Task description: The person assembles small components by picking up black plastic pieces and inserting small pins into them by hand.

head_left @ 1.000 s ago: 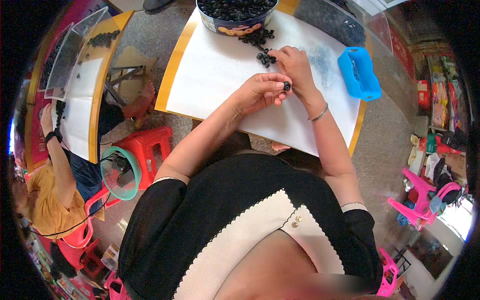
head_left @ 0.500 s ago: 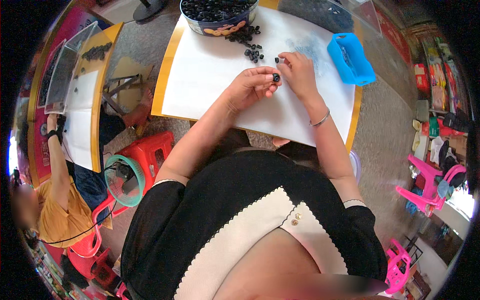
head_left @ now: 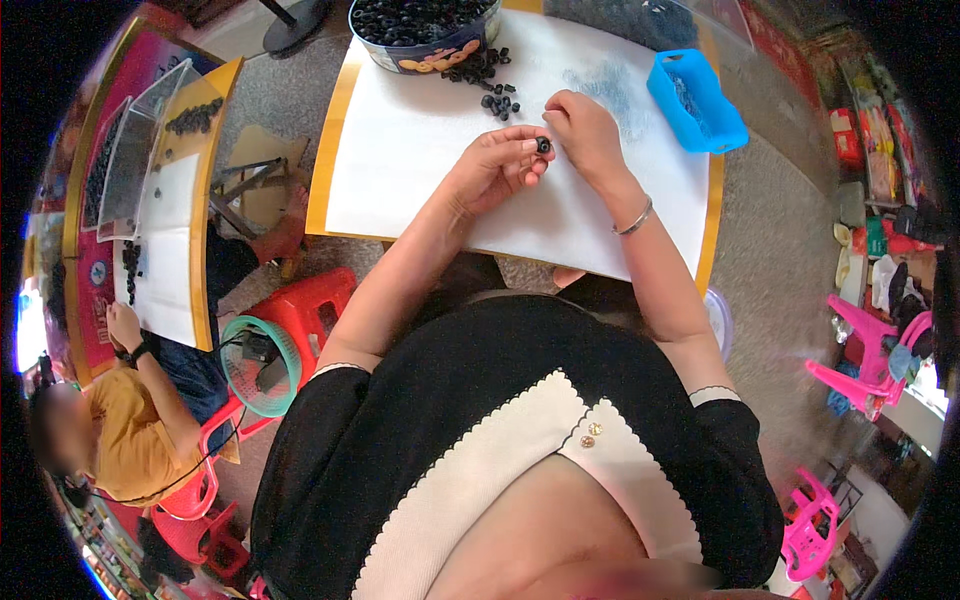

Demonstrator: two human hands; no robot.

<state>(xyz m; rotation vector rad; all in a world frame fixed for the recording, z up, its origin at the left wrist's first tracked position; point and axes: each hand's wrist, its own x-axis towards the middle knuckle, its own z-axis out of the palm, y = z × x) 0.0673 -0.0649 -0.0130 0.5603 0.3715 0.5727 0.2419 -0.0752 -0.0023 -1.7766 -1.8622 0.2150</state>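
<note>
Between the thumb and fingers of my left hand is a small black ring-shaped piece, its hole facing up toward me. Just to its right, my right hand is closed in a pinch, fingertips curled down close to that piece. Whatever it may hold is hidden. Both hands hover over the white tabletop. Beyond them lies a loose pile of small black pieces, spilling from beside a tub heaped with more of the same.
A blue tray stands at the table's right edge, near a dusty dark smudge on the white surface. To the left, a co-worker in a mustard top sits at another table with black pieces. A red stool and green basket stand between.
My right fingers have closed from a looser spread. The small black piece beside their tips is out of sight. The co-worker's hand has drawn back from the clear box.
</note>
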